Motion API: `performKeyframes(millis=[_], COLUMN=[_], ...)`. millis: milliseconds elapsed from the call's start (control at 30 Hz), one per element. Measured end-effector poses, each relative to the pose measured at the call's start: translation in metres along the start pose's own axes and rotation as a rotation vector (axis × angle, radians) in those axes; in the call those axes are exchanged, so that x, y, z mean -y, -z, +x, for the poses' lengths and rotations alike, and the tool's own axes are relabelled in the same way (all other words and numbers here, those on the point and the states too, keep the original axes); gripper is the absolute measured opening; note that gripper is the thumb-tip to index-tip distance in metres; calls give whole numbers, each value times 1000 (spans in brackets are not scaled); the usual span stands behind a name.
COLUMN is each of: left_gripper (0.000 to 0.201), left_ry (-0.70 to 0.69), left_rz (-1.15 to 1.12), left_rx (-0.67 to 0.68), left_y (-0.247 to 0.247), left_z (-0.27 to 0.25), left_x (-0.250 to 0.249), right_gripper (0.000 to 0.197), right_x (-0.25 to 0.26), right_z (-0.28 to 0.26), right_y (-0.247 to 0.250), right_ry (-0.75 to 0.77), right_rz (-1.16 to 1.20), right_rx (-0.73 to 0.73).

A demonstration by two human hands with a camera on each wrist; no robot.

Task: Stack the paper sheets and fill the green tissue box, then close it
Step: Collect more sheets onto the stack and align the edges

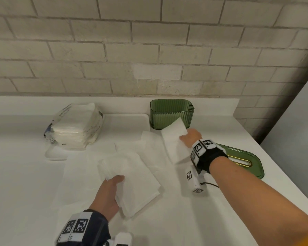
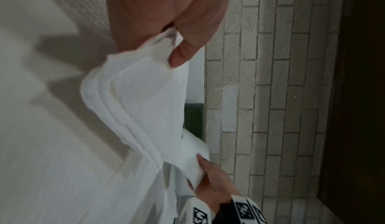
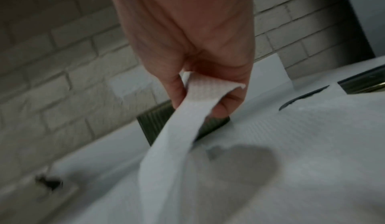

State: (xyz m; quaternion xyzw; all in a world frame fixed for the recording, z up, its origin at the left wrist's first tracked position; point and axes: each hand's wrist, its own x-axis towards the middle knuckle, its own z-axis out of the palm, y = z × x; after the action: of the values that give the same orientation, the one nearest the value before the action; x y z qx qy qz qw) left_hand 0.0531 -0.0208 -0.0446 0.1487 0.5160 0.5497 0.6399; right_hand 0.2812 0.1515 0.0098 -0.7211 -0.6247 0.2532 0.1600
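Note:
My left hand (image 1: 112,183) grips a stack of folded white paper sheets (image 1: 132,181), thumb on top, a little above the counter; the left wrist view shows the layered stack (image 2: 135,105) under my thumb. My right hand (image 1: 189,136) pinches a single folded white sheet (image 1: 174,142) and holds it up just in front of the green ribbed tissue box (image 1: 169,112). The right wrist view shows the sheet (image 3: 187,112) pinched between thumb and fingers, the box (image 3: 154,120) behind it. The box stands open by the wall. Its green lid (image 1: 245,160) lies flat to the right.
More loose white sheets (image 1: 149,144) lie spread on the white counter (image 1: 25,174). A clear plastic pack of paper sheets (image 1: 75,126) sits on a white tray (image 1: 57,155) at the back left. A brick wall runs behind; the counter's edge falls off at right.

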Motion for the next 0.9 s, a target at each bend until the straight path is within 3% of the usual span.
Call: performKeyframes(millis=[133,233,333,467,600,700,767,900], left_gripper=[29,29,37,35,36,35,35,34], left_ry=[-17,-36,-40,-45,-41,-27,-33,-18], left_rz=[-22,-57,-79,-54,-45,-46,-55,-67], left_rx=[-28,-36,-51,-49,-50,-45,-30,-42], left_y=[11,16,23,33,41,45,43,40], left_z=[-2,-5,-6,-6,-6,-6,-8,-9], left_x=[-9,-15,-20,-24,-27,-28,-28,-30], right_gripper=[34,38,46,49,29,52,63,54], right_x=[14,27,38,43,44,45,46,44], right_z=[-5,-8,-10,-15,-14,-14,-14,-16], right_y=[27,18,-10,-46,-65,-73,-76,-74], right_ry=[-11,-73,-95,-168,-197,-195,-192,-197], right_rz=[562,747,699,371,110,-60,-78,-29], right_rx=[-10,75,147,147,145,80,80,139])
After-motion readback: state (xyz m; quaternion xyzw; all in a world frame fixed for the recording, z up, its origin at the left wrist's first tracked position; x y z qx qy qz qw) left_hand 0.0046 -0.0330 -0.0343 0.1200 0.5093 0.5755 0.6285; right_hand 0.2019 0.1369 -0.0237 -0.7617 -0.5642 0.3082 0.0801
